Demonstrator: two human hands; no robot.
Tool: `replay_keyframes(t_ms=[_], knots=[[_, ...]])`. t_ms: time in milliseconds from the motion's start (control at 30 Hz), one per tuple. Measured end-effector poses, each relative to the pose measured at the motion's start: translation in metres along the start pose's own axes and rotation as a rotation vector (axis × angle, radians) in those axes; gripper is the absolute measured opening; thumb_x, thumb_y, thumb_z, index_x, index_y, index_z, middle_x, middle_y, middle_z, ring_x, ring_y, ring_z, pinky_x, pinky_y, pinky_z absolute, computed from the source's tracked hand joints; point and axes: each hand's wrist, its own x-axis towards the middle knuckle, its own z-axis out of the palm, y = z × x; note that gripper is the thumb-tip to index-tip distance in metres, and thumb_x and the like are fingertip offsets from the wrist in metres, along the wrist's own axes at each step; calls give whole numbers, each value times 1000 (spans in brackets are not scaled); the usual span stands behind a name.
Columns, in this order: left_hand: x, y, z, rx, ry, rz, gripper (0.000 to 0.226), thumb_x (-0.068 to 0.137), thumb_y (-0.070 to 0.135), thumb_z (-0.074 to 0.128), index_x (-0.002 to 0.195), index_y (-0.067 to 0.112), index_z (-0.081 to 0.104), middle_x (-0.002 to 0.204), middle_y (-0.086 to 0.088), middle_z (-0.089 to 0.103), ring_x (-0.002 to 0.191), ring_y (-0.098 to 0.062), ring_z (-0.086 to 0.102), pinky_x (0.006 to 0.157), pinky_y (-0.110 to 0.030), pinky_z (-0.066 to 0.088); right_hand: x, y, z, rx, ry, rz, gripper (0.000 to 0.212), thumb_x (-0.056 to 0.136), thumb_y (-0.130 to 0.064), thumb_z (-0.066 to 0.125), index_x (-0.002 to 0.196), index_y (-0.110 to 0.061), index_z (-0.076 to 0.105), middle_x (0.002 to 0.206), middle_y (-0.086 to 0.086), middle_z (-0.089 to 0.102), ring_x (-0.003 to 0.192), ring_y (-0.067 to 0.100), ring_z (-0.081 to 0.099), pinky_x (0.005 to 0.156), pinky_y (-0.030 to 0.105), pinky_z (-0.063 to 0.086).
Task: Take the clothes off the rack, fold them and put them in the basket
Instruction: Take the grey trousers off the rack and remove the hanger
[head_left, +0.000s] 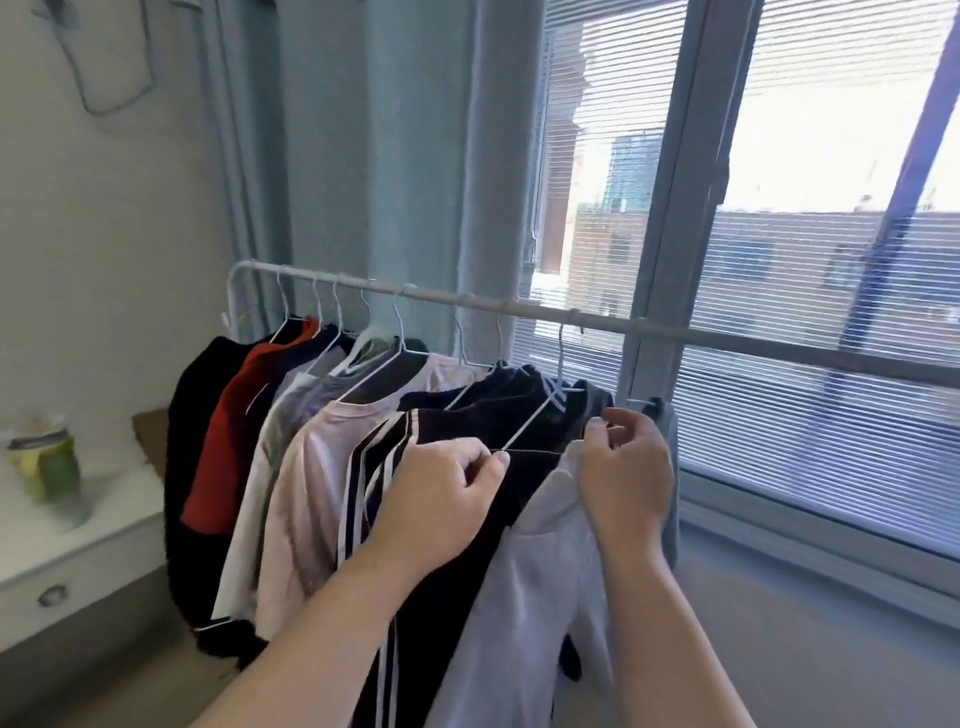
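Slatted blinds (779, 270) over a wide window and a blue-grey curtain (374, 156) form the backdrop to a white clothes rack (519, 307), whose rail runs from far left to near right across the view. About nine garments hang from it on thin white wire hangers, among them a black top (192, 441) and a red one (234, 441) at the far left, a pale pink shirt (306, 493) at centre, and a black garment with white stripes (410, 467) nearer the viewer. Nearest of all hangs a light grey garment (535, 597). Left hand (441, 499): fingers curled closed, thumb and forefinger pinching the lower wire of the hanger (535, 421) that carries the dark clothing beside it. Right hand (626, 467): fingers likewise closed, gripping the upper edge of the light grey garment just beside that hanger. A white dresser (78, 545) bearing a green jar (49, 473) stands at left. No basket is in view. Judged stage: freeing the first item; nothing is folded. Risks: pulling the cloth sideways may snag the wire shoulder, drag the hook along the rail, or tip neighbouring hangers off; the closely packed garments may also come away together.
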Motion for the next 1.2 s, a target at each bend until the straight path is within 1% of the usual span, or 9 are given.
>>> replay_keyframes(t_ms=[233,367,500,633,767,867,1000,1100,1200], knots=[[10,6,37,2,-202,32,17,91,38,61,89,26,73,82,14,68,78,-1,62,74,-26,53,39,35,-5,-53,-195,178,41,95,-27,61,133,-10,59,117,2,68,109,20,62,96,38,52],[11,7,46,12,-267,6,14,86,36,69,95,26,73,82,14,69,77,0,64,76,-29,56,45,40,1,130,-307,349,41,83,-21,63,120,-3,67,97,3,59,87,19,55,57,25,43],[6,6,45,32,-291,-14,16,84,20,68,99,24,72,87,13,68,79,0,63,78,-26,56,52,34,0,313,-336,512,19,90,2,57,83,-11,69,66,4,51,46,8,43,35,20,30],[3,7,24,12,-267,-7,19,89,15,64,102,26,71,84,16,66,73,4,60,70,-14,48,49,24,-7,300,-317,434,13,89,-7,70,102,-5,75,77,6,66,58,11,56,39,17,40],[12,15,-9,-62,-74,-26,20,92,12,58,98,27,70,79,14,66,63,3,56,58,-7,39,37,-6,-6,414,-325,365,14,85,-14,79,97,-7,77,86,10,75,74,20,70,67,31,59],[21,27,-39,-99,98,-51,27,93,7,49,96,26,68,73,16,62,59,2,52,54,-12,34,26,-45,-4,482,-313,272,5,88,-13,76,90,-8,75,70,2,66,54,8,56,49,20,45],[19,30,-72,-15,197,-94,18,95,24,50,94,29,68,83,16,66,78,-2,58,67,-21,42,-3,-80,-6,477,-365,196,10,91,-15,72,83,-11,69,60,2,60,38,8,46,35,17,30],[5,13,-88,149,153,-14,28,96,51,52,97,31,71,83,14,69,78,-4,61,71,-30,49,-39,-88,0,414,-470,196,14,93,-15,70,81,-11,63,59,4,61,34,9,46,33,17,29],[-14,-13,-97,98,39,-1,27,94,49,59,94,27,76,83,11,74,79,-7,66,76,-35,52,-75,-83,11,401,-541,217,15,96,-16,66,85,-8,60,74,7,70,34,11,50,34,18,30]])
